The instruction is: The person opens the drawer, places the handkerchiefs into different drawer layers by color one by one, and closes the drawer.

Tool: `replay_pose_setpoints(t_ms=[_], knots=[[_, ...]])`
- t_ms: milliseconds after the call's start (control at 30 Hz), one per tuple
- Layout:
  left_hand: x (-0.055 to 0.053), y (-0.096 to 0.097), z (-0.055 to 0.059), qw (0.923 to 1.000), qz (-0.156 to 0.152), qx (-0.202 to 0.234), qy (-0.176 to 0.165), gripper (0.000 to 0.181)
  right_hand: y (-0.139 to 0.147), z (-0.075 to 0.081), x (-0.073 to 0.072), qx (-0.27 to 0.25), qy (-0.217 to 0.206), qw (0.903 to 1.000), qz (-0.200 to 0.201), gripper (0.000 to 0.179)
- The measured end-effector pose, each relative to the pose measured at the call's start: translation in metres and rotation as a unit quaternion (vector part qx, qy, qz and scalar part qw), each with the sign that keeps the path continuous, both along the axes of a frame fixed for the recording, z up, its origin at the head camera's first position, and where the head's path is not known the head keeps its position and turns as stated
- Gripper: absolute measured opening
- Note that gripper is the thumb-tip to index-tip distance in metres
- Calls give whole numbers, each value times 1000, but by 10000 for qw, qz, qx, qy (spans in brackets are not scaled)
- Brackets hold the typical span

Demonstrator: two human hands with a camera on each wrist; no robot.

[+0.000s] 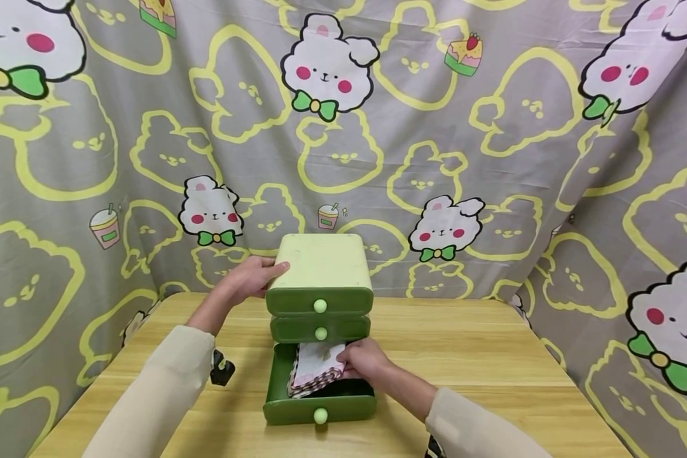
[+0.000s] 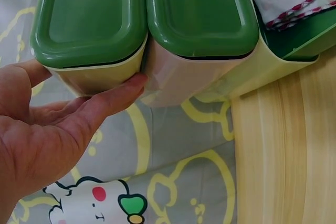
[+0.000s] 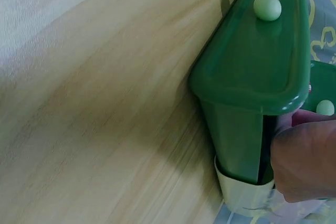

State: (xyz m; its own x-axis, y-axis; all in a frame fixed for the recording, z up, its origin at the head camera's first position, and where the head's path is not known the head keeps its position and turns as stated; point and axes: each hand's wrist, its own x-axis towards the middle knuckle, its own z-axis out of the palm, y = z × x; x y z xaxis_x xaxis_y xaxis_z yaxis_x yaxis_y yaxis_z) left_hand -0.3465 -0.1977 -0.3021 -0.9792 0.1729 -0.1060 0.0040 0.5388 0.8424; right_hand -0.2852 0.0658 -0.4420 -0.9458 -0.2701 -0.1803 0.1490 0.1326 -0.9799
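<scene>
A small drawer unit [image 1: 323,261] with a cream casing and green drawers stands on the table. My left hand [image 1: 252,278] rests on its upper left corner, thumb on the top and fingers laid along the side [image 2: 113,95]. The bottom drawer [image 1: 343,410] is pulled well out. In it lies a folded cloth [image 1: 319,366], white and pink with a dark checked edge, slightly raised toward the right. My right hand [image 1: 369,364] reaches in under the middle drawer [image 1: 298,329] and pinches the cloth's right edge. In the right wrist view, the drawer front [image 3: 252,61] hides the fingertips.
The top drawer [image 1: 292,301] and middle drawer sit above the pulled-out one, each with a round pale knob. Wood-grain table [image 1: 458,356] extends on both sides. A grey curtain [image 1: 378,159] with rabbit prints hangs close behind and around the table.
</scene>
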Motion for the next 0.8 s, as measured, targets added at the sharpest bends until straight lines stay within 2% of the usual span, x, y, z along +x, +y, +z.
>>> replay_pose_setpoints(t_ms=[133,300,600,800], knots=[[0,0,0,10000,-12,-37,20,64,3,-2,-2,78,6,10000,-4,9],[0,0,0,10000,-51,-34,38,63,8,-2,-4,90,-190,9996,178,12],[0,-1,0,9999,-76,-102,83,62,11,3,-3,13,-513,9971,557,29],[0,-1,0,9998,-98,-153,110,61,16,15,-2,87,-636,9943,853,8]])
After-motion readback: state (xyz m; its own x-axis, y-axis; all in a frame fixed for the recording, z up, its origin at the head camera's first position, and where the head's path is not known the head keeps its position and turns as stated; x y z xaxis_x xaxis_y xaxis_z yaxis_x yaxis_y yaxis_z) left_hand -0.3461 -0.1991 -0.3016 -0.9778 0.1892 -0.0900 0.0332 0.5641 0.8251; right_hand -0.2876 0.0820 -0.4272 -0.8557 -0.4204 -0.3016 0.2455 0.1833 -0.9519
